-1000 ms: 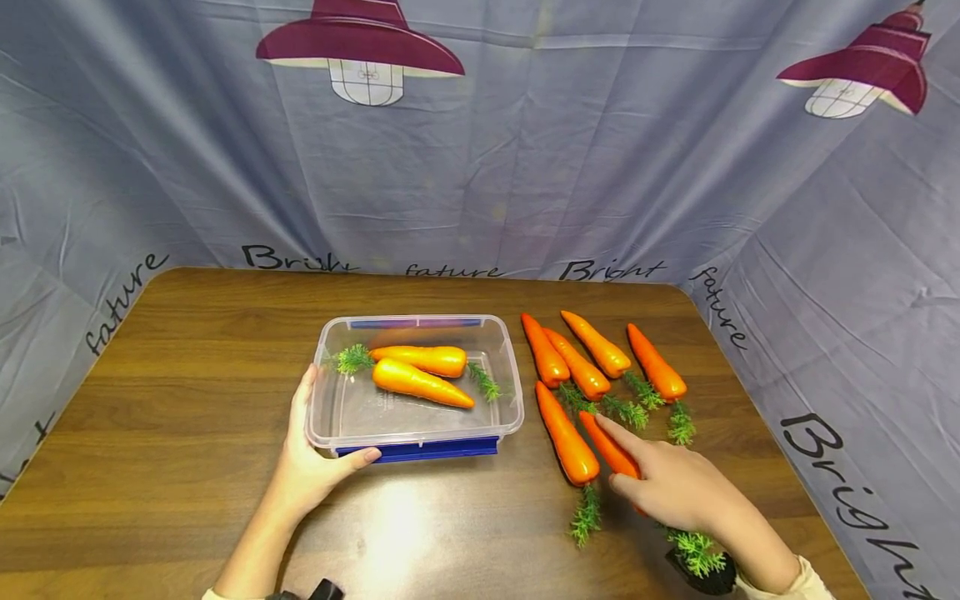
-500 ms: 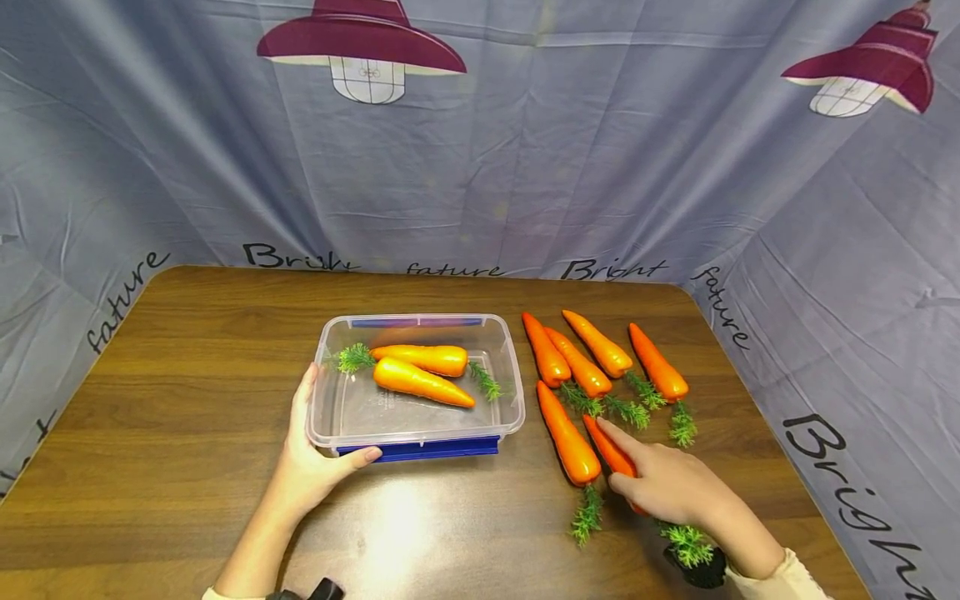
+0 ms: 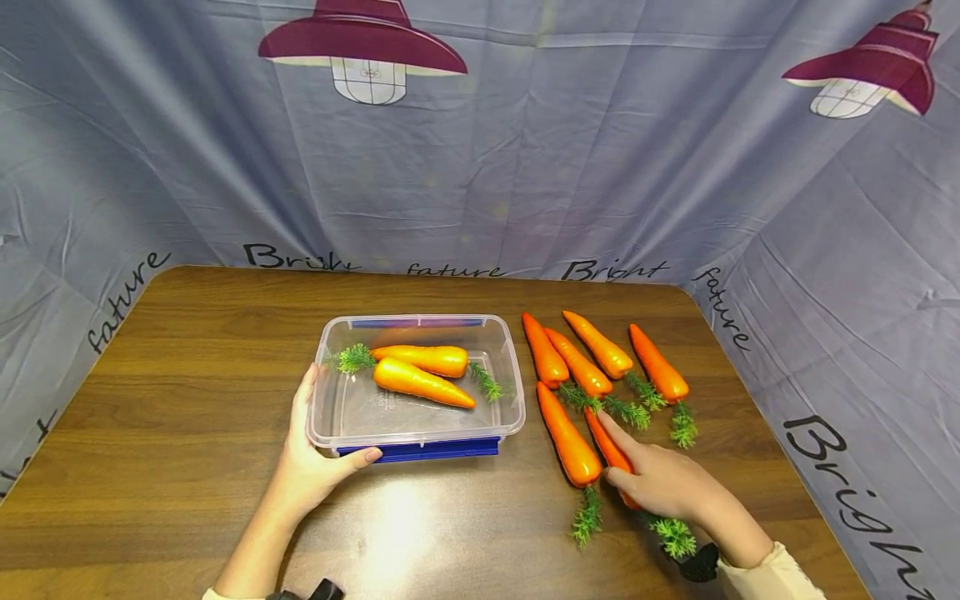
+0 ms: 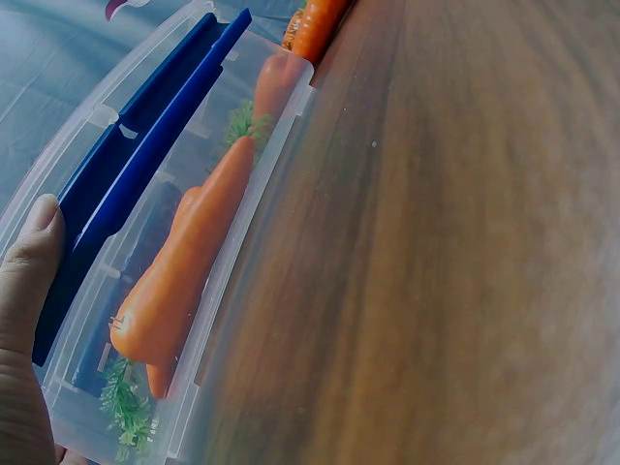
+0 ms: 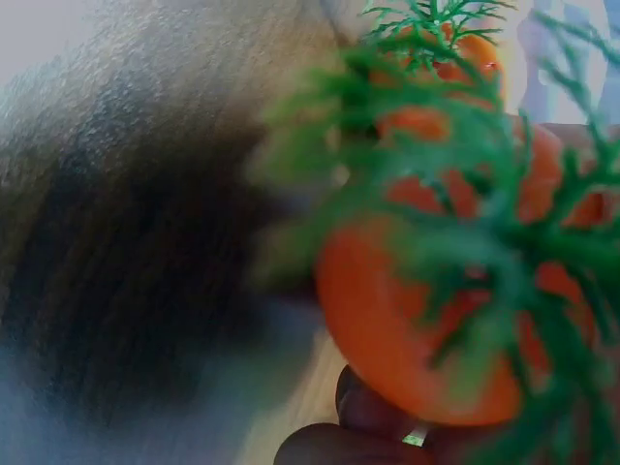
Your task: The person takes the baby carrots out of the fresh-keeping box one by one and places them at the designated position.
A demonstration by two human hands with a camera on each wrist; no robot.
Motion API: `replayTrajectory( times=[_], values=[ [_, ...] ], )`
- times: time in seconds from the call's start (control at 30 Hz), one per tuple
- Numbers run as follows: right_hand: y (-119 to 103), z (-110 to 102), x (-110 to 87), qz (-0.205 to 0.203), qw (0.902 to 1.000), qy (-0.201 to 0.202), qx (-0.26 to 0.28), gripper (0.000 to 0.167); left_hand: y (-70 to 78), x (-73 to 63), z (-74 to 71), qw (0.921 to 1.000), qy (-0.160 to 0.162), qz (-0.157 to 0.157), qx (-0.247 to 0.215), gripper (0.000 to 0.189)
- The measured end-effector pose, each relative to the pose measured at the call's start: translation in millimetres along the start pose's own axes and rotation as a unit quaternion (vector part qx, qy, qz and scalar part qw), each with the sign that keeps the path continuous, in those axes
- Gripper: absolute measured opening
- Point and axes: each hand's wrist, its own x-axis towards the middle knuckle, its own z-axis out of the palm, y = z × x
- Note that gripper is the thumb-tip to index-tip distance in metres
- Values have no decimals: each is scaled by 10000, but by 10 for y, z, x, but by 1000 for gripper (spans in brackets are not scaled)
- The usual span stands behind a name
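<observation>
A clear plastic food container (image 3: 352,421) with blue latch flaps stands in mid-table in the head view. Two yellow-orange toy carrots (image 3: 423,383) with green tops lie inside it. My left hand (image 3: 307,471) grips its front left corner, and the left wrist view shows the thumb (image 4: 34,252) against the blue flap (image 4: 145,174). To the right, my right hand (image 3: 667,479) holds an orange toy carrot (image 3: 609,442) between thumb and fingers, low at the table. Its green leaves (image 5: 504,242) blur across the right wrist view, and the hand covers part of it.
Several more carrots lie right of the container: one (image 3: 567,437) close beside the held one, a group (image 3: 577,362) behind, and one (image 3: 658,364) farther right. The wooden table (image 3: 187,417) ends at a grey-blue curtain (image 3: 495,183) at the back and sides.
My right hand has shifted slightly left with the carrot, whose leafy end has swung left and a little away from me. The left hand and the container have stayed put.
</observation>
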Motion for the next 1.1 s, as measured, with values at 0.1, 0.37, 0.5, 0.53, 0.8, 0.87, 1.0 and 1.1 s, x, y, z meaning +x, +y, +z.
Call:
replayTrajectory(
  times=[0.1,0.37,0.5,0.53,0.8,0.87,1.0,1.1],
  values=[
    [19,9,16,7,10000,34,-92,78,3,-2,2,9999,15,-87,-72,134],
    [77,74,57,-41,9999,-40,-125,80,12,4,0,10000,-22,1,-77,132],
    [81,96,79,-69,9998,51,-163,80,10,-1,-1,10000,-27,29,-57,132],
    [81,101,86,-66,9998,64,-171,81,9,-2,-2,10000,-28,16,-65,132],
    [97,123,91,119,9989,233,-389,79,12,-5,3,10000,-9,4,-47,132],
    [100,120,78,108,9978,360,-546,78,15,-2,1,10000,-20,27,-52,132],
    [80,79,39,134,9939,663,-872,73,23,2,0,10000,-23,20,-69,132],
    [36,7,-2,155,9904,854,-1078,71,27,4,3,10000,4,-6,-59,132]
  ],
)
